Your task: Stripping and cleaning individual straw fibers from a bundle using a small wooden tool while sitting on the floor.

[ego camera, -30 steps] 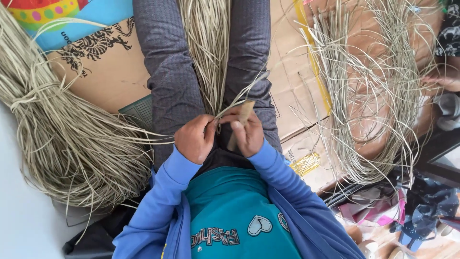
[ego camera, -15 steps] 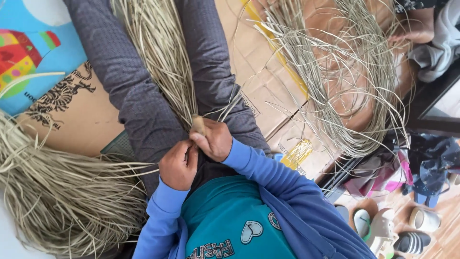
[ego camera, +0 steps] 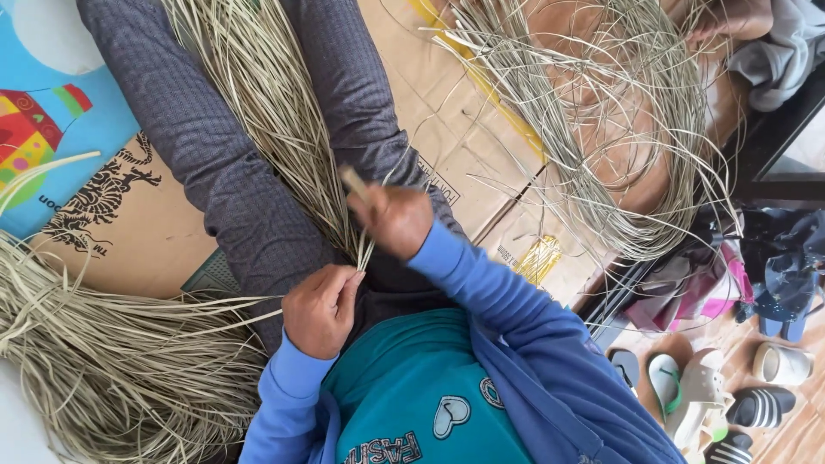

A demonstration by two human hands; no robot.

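Fingers (ego camera: 344, 288) of both hands pinch reed strands (ego camera: 284, 146) over flattened cardboard (ego camera: 447, 94), sandals (ego camera: 687, 395) nearby.

A bundle of straw strips (ego camera: 258, 112) lies between the person's 2 legs on the cardboard sheet (ego camera: 447, 94). A loose tangle (ego camera: 601, 129) sits toward its right edge, another heap (ego camera: 112, 361) off its left edge; sandals (ego camera: 713, 404) lie beyond the right corner.

Beyond the right hand (ego camera: 397, 219), a small pale tool (ego camera: 354, 181) is motion-blurred (its kind can't be told). The reed strands (ego camera: 266, 112) between the legs run off the top edge; the left hand (ego camera: 322, 309) hides their near ends.
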